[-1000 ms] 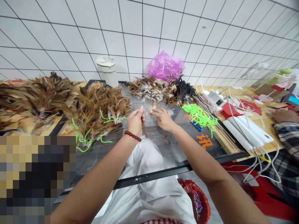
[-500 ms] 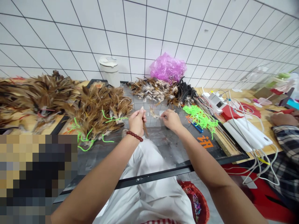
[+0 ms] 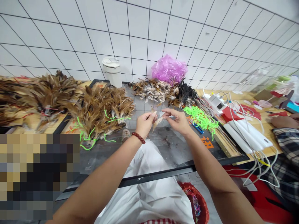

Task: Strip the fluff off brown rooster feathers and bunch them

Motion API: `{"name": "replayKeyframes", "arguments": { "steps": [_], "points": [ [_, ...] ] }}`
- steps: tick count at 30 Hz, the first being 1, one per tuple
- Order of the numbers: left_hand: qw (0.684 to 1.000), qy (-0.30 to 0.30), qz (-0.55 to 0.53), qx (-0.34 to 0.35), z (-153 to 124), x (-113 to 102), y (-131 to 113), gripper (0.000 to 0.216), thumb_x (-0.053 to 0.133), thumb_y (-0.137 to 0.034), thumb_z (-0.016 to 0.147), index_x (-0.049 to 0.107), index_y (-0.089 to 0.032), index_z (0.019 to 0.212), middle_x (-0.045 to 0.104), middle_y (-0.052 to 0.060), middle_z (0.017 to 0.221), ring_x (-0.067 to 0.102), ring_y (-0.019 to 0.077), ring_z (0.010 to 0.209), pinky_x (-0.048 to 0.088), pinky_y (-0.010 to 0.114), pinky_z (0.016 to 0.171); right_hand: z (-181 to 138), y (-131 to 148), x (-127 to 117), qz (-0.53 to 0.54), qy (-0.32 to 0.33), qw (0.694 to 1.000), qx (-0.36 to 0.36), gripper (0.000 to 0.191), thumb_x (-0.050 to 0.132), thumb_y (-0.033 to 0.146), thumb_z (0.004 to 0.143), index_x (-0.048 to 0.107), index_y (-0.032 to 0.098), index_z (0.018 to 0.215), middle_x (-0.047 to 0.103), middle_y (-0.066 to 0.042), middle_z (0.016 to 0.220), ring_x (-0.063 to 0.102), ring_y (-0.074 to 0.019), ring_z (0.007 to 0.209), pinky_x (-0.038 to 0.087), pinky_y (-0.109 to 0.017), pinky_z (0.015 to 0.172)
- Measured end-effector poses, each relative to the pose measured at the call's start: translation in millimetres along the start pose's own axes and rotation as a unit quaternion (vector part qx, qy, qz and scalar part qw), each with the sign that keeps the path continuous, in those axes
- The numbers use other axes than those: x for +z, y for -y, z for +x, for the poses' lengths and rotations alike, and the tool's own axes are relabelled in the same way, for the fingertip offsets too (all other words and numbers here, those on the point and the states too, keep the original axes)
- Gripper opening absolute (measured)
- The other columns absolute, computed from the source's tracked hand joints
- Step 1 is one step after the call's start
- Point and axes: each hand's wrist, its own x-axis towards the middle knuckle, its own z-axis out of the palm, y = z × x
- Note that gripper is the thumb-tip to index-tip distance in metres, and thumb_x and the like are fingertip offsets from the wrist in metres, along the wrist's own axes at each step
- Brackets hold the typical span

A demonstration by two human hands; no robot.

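Note:
My left hand (image 3: 144, 123), with a dark red bead bracelet (image 3: 138, 137) at its wrist, pinches a small feather between thumb and fingertips. Close on its right, my right hand (image 3: 177, 121) has thumb and forefinger pinched on the end of a pale brown feather (image 3: 157, 123) that slants down between the hands. Both hands are above a dark glass-like board (image 3: 168, 155). Left of them lies a heap of brown feathers (image 3: 100, 109) with bright green strings. Behind them, mottled feather bundles (image 3: 151, 90) lie beside black feathers (image 3: 186, 93).
A bright green cord tangle (image 3: 203, 118) lies right of my hands, near white power strips (image 3: 247, 132) with cables. A white lidded cup (image 3: 112, 72) and a pink plastic bag (image 3: 168, 69) stand by the tiled wall. Another person's hand (image 3: 282, 120) rests far right. A red bin (image 3: 203, 203) is below.
My hands have come closer together, the left shifting right. A pale feather now lies between the fingertips of both hands. The view has shifted slightly.

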Motion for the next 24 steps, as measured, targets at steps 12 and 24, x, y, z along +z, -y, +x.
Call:
{"name": "replayKeyframes", "arguments": {
  "steps": [12, 24],
  "points": [
    [0.997, 0.039, 0.036, -0.049, -6.6, 2.7, 0.0, 0.023, 0.07, -0.035, 0.07, 0.065, -0.014, 0.065, 0.054, -0.002, 0.048, 0.045, 0.0053, 0.04, 0.034, 0.017, 0.042, -3.2, -2.1, 10.6, -0.085, -0.047, 0.995, -0.018, 0.033, 0.055, 0.024, 0.085, 0.06, 0.023, 0.118, 0.069, -0.005, 0.093, 0.061, -0.0172, 0.081, 0.046, -0.034, 0.083],
    [0.997, 0.067, 0.037, -0.015, -6.5, 3.2, -0.4, 0.026, 0.071, -0.039, 0.068, 0.067, -0.014, 0.068, 0.054, -0.002, 0.051, 0.045, 0.0059, 0.043, 0.035, 0.019, 0.045, 0.1, 0.5, 18.0, 0.041, -0.035, 0.996, 0.068, 0.017, 0.058, 0.033, 0.082, 0.067, 0.018, 0.081, 0.065, -0.002, 0.076, 0.056, -0.0134, 0.07, 0.044, -0.027, 0.069]
  ]
}}
